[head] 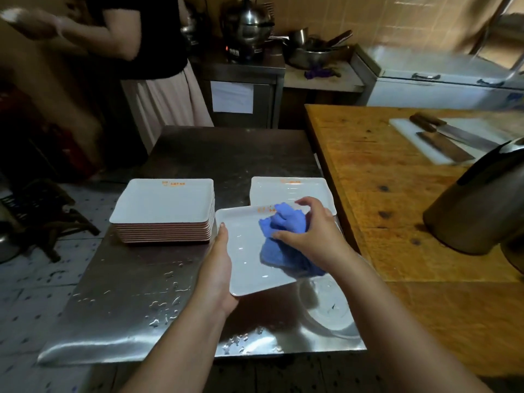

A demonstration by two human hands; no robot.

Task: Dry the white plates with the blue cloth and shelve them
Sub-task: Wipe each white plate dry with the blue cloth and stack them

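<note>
I hold a white rectangular plate point(243, 251) above the steel table. My left hand point(218, 268) grips its left edge, thumb on the rim and fingers underneath. My right hand point(309, 234) holds the crumpled blue cloth point(283, 239) against the plate's right half, fingers curled over it. To the left stands a tall stack of white plates point(164, 208) with an orange logo. Behind the held plate lie more white plates point(292, 191), partly hidden by my right hand.
The steel table point(136, 307) is wet with droplets. A wooden counter point(397, 208) on the right carries a metal kettle point(476, 205) and a white board with cleavers point(442, 137). Another person point(141, 52) stands at the back left near a cabinet with pots point(246, 26).
</note>
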